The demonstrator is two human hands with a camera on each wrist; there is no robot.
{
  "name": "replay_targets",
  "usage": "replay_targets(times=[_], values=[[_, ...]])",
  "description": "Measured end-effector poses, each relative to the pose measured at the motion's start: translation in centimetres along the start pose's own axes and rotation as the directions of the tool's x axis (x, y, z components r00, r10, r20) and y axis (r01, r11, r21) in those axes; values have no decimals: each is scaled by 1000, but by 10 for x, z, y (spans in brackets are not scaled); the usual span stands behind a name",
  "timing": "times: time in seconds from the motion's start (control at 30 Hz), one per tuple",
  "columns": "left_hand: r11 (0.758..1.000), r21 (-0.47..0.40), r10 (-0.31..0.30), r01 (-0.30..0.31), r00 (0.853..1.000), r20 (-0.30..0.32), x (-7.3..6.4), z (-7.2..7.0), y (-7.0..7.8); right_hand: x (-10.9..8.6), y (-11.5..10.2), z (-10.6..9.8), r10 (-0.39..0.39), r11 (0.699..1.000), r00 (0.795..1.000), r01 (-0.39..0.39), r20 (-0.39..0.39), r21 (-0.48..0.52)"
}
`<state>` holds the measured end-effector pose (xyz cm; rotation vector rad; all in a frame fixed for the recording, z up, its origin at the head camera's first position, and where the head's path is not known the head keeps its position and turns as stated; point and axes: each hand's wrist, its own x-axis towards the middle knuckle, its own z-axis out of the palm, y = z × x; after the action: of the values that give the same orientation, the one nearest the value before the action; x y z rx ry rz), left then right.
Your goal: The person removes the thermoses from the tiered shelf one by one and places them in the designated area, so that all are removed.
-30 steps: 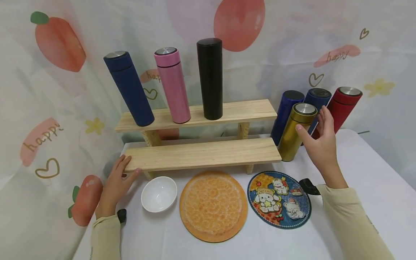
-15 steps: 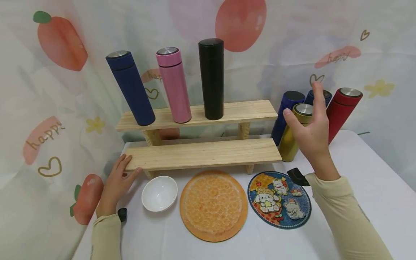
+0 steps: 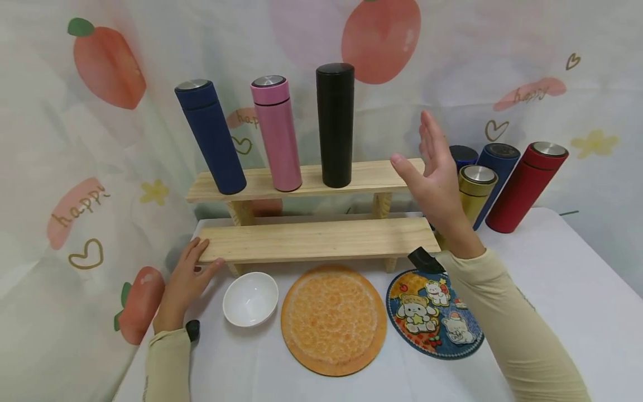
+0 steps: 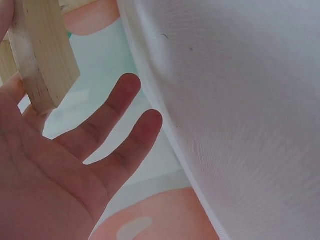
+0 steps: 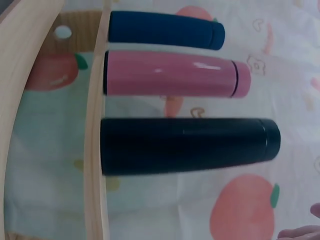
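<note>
My left hand (image 3: 183,285) holds the left end of the wooden two-step shelf (image 3: 321,241), thumb at the lower board's front edge. In the left wrist view two fingers (image 4: 132,125) stretch out past the board end (image 4: 47,60). My right hand (image 3: 434,176) is raised with fingers spread and nothing in it, overlapping the upper board's right end. On that upper board stand a dark blue thermos (image 3: 211,137), a pink thermos (image 3: 276,134) and a black thermos (image 3: 335,125). The right wrist view shows the black thermos (image 5: 190,146) nearest, with only fingertips (image 5: 300,232) at its corner.
Right of the shelf stand a gold thermos (image 3: 477,184), a red thermos (image 3: 527,187) and two blue ones, partly behind my right hand. In front lie a white bowl (image 3: 250,300), a round orange mat (image 3: 334,321) and a cartoon mat (image 3: 427,318). A printed curtain (image 3: 150,44) hangs behind.
My right hand has moved left from the gold and red thermoses to the shelf's right end, carrying nothing. The left hand stays on the shelf. The head view has shifted slightly.
</note>
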<state>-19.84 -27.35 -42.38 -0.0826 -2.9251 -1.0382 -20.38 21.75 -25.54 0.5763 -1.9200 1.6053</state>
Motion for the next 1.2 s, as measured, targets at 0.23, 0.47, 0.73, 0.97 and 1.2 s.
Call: replay_targets(times=[0.23,0.47,0.73,0.97,1.2], values=[[1000,11,-1,1,1000,-4,0,0,0,19,-2,27,78,989,994,-86,74,118],[1000,10,2,-2,1000,-5,1,-2,-3,38,8,48,193,969,974,-208,121,135],[1000,20,-5,5,1000,-4,3,-1,-2,59,25,59,299,927,940,-327,166,185],[1000,21,-12,12,1000,-2,2,-3,0,69,38,71,400,901,903,-419,160,115],[1000,4,-10,10,1000,-3,1,0,-2,71,50,80,435,878,887,-456,158,146]])
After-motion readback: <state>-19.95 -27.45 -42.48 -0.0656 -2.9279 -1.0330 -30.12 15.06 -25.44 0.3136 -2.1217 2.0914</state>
